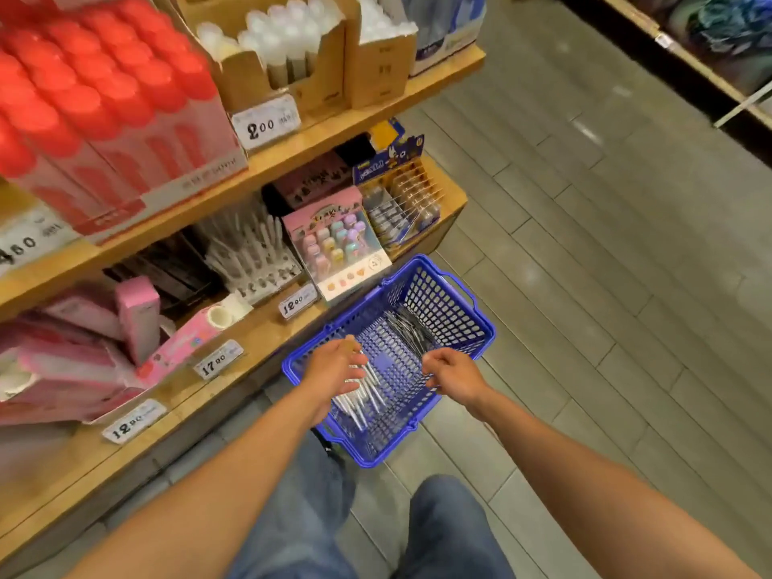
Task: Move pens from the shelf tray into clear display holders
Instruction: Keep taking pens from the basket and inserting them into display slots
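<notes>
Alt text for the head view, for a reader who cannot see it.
Both hands reach into a blue basket on the floor; the left hand is over silver pens, the right hand is beside them. Stationery shelves stand left.

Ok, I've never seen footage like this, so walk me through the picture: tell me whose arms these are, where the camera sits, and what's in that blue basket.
There is no machine here. The one picture comes from a wide-angle camera worn on a person's head, looking forward and down, so the two bare arms are the wearer's own and the jeans at the bottom are their legs.

They stand in a shop aisle beside wooden shelves stocked with stationery and price tags. A blue plastic basket stands on the tiled floor against the shelf unit. Inside it lie two groups of pens: silver-white pens at the near end and dark pens farther in.

The left hand reaches over the silver-white pens with fingers spread; whether it touches them is blurred. The right hand hovers over the basket with fingers loosely curled, holding nothing that I can see.
</notes>
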